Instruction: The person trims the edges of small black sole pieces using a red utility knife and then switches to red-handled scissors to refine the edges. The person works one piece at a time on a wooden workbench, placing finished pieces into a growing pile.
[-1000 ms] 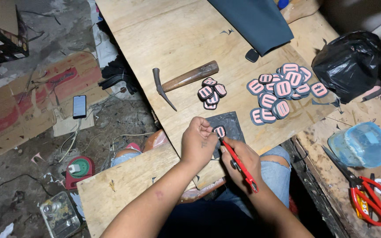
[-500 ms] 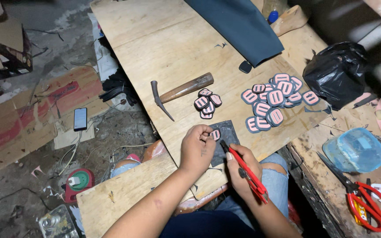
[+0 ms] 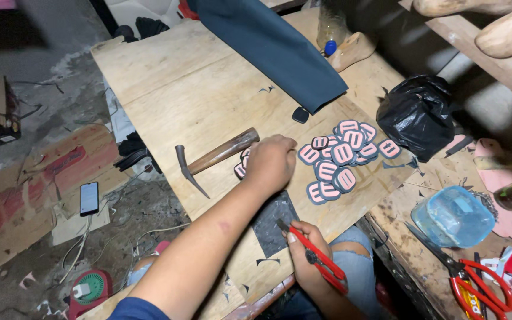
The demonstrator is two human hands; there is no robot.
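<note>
Your left hand [image 3: 271, 163] reaches out over the plywood board [image 3: 167, 89], fingers curled down onto a small stack of pink-and-grey oval patches [image 3: 243, 167] just right of the wooden-handled hammer [image 3: 217, 155]; whether it has gripped one, you cannot tell, since the hand hides most of the stack. Nearer your body, your right hand [image 3: 304, 255] is clenched around red-handled scissors [image 3: 321, 264], tips lying at the edge of a dark grey sheet [image 3: 271, 222]. The larger cluster of patches [image 3: 342, 157] lies just right of your left hand, apart from it.
</note>
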